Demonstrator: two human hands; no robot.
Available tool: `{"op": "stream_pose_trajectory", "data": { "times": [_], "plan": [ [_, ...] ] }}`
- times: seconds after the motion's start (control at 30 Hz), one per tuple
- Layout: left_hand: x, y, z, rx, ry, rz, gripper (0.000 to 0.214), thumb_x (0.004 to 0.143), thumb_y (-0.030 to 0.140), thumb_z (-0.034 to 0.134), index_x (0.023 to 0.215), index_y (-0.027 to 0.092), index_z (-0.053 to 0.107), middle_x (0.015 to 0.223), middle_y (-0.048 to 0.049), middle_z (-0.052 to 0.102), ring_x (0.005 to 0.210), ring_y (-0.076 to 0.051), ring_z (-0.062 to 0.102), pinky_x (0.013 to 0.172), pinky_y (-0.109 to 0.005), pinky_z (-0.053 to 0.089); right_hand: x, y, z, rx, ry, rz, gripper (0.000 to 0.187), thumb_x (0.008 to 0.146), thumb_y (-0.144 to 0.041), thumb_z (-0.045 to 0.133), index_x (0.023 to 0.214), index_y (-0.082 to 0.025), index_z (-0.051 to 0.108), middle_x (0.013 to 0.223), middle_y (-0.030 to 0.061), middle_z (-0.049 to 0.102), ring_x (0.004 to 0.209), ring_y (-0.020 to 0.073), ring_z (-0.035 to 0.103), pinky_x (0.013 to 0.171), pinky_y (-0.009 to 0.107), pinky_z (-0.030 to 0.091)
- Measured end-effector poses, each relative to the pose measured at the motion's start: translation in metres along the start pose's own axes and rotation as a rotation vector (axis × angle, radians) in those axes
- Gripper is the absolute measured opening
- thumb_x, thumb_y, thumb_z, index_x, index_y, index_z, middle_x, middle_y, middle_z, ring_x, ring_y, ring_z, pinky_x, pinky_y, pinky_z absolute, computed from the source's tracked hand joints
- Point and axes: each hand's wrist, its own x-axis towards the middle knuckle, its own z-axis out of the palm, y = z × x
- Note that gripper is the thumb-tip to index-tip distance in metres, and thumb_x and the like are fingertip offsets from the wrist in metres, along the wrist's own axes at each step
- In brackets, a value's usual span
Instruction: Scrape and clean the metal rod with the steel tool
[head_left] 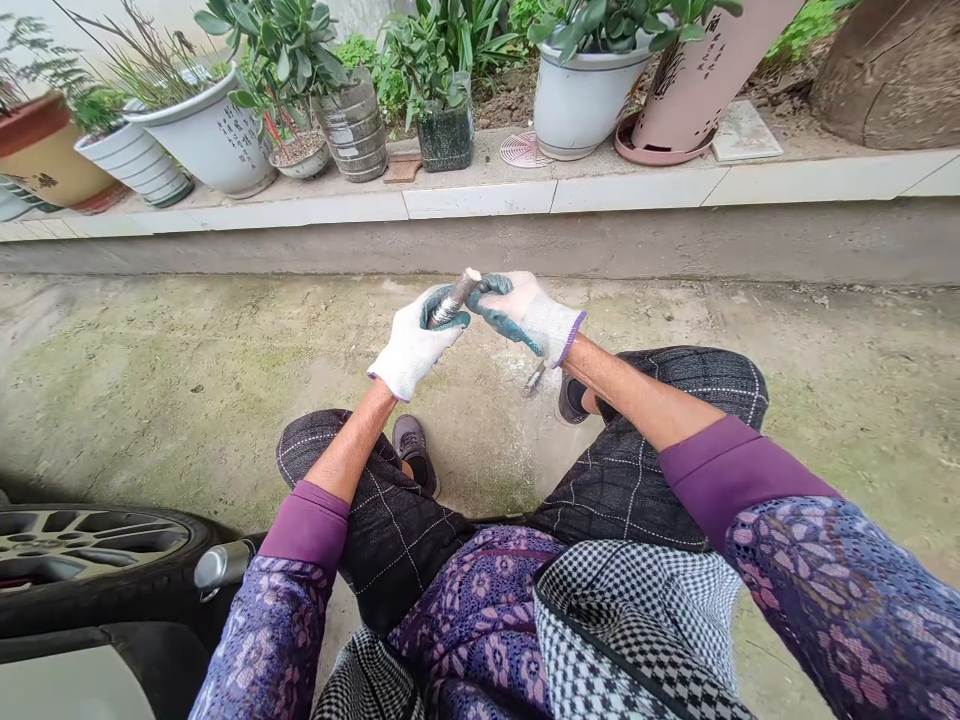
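Both my hands wear white knit gloves with green palms and are held up over my knees. My left hand [417,340] is wrapped round a short grey metal piece [454,297] whose pale end sticks up between the hands. My right hand [525,312] is closed too, its fingers at the top end of that same piece. Below the right wrist a small metal tool [534,379] shows, lying on the ground or hanging; I cannot tell which.
I sit low, knees apart, over mossy concrete ground [150,370]. A raised tiled ledge [480,200] ahead carries several potted plants. A car wheel [82,560] and an exhaust pipe [223,564] are at my lower left.
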Motion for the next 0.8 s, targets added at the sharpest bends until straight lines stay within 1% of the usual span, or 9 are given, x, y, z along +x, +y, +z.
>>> {"op": "stream_pose_trajectory", "data": {
  "times": [0.1, 0.2, 0.27, 0.33, 0.4, 0.47, 0.53, 0.67, 0.8],
  "plan": [
    [0.002, -0.001, 0.001, 0.017, -0.005, -0.003, 0.034, 0.073, 0.026, 0.072, 0.105, 0.016, 0.068, 0.086, -0.0018, 0.067, 0.073, -0.013, 0.056, 0.061, -0.022, 0.047, -0.004, -0.005, -0.003, 0.001, -0.051, 0.072, 0.024, 0.074, -0.018, 0.056, 0.059, -0.022, 0.038, 0.052, -0.0057, 0.033, 0.049, 0.0076, 0.027, 0.045, 0.025, 0.020],
    [0.002, 0.000, 0.002, 0.021, -0.014, -0.013, 0.030, 0.073, 0.025, 0.072, 0.101, 0.016, 0.067, 0.081, -0.0006, 0.064, 0.069, -0.012, 0.054, 0.059, -0.021, 0.046, -0.005, -0.007, -0.004, 0.007, -0.095, 0.131, 0.025, 0.076, -0.018, 0.054, 0.060, -0.023, 0.037, 0.051, -0.0064, 0.031, 0.047, 0.0076, 0.026, 0.046, 0.026, 0.020],
    [0.000, 0.002, 0.002, 0.012, -0.032, -0.021, 0.029, 0.073, 0.026, 0.073, 0.099, 0.016, 0.066, 0.077, 0.0008, 0.061, 0.063, -0.010, 0.050, 0.054, -0.020, 0.044, -0.002, -0.002, -0.005, -0.076, -0.057, 0.080, 0.025, 0.075, -0.017, 0.055, 0.059, -0.022, 0.037, 0.051, -0.0064, 0.032, 0.049, 0.0077, 0.028, 0.048, 0.026, 0.022],
    [-0.003, 0.005, 0.001, -0.039, -0.078, -0.042, 0.028, 0.072, 0.028, 0.073, 0.096, 0.016, 0.064, 0.073, 0.0022, 0.057, 0.058, -0.009, 0.046, 0.048, -0.019, 0.040, 0.004, 0.006, -0.005, -0.205, 0.011, -0.028, 0.021, 0.072, -0.016, 0.057, 0.059, -0.021, 0.041, 0.053, -0.0058, 0.036, 0.051, 0.0083, 0.032, 0.050, 0.026, 0.026],
    [-0.006, 0.007, -0.001, -0.174, -0.158, -0.080, 0.030, 0.073, 0.031, 0.071, 0.097, 0.016, 0.063, 0.069, 0.0033, 0.053, 0.053, -0.008, 0.043, 0.044, -0.018, 0.037, 0.008, 0.015, -0.005, -0.299, 0.039, -0.103, 0.015, 0.072, -0.019, 0.058, 0.062, -0.020, 0.047, 0.055, -0.0049, 0.042, 0.053, 0.0093, 0.037, 0.052, 0.026, 0.029],
    [-0.007, 0.008, -0.004, -0.338, -0.232, -0.131, 0.034, 0.075, 0.034, 0.068, 0.103, 0.015, 0.062, 0.067, 0.0038, 0.051, 0.049, -0.006, 0.040, 0.041, -0.018, 0.036, 0.010, 0.022, -0.005, -0.344, 0.030, -0.123, 0.010, 0.073, -0.022, 0.058, 0.066, -0.019, 0.052, 0.056, -0.0042, 0.047, 0.054, 0.0103, 0.040, 0.053, 0.027, 0.031],
    [-0.006, 0.007, -0.005, -0.425, -0.246, -0.173, 0.038, 0.074, 0.033, 0.067, 0.107, 0.014, 0.062, 0.068, 0.0041, 0.051, 0.047, -0.005, 0.038, 0.041, -0.018, 0.036, 0.010, 0.026, -0.004, -0.363, 0.021, -0.142, 0.008, 0.074, -0.023, 0.058, 0.069, -0.018, 0.056, 0.058, -0.0036, 0.050, 0.055, 0.0107, 0.042, 0.054, 0.027, 0.032],
    [0.003, -0.003, -0.002, -0.273, -0.182, -0.174, 0.038, 0.072, 0.027, 0.070, 0.107, 0.014, 0.065, 0.066, 0.0033, 0.052, 0.048, -0.007, 0.042, 0.040, -0.017, 0.035, 0.005, 0.026, -0.004, -0.454, -0.019, -0.219, 0.010, 0.079, -0.025, 0.058, 0.078, -0.016, 0.063, 0.067, -0.0002, 0.061, 0.059, 0.0125, 0.048, 0.058, 0.027, 0.036],
    [0.011, -0.020, 0.003, 0.026, -0.157, -0.114, 0.038, 0.074, 0.025, 0.070, 0.112, 0.018, 0.067, 0.073, 0.0009, 0.061, 0.053, -0.010, 0.050, 0.046, -0.020, 0.040, 0.000, 0.020, -0.009, -0.805, -0.131, -0.244, 0.012, 0.083, -0.028, 0.064, 0.081, -0.019, 0.071, 0.073, 0.0042, 0.068, 0.064, 0.0173, 0.056, 0.061, 0.030, 0.036]
  ]
}}
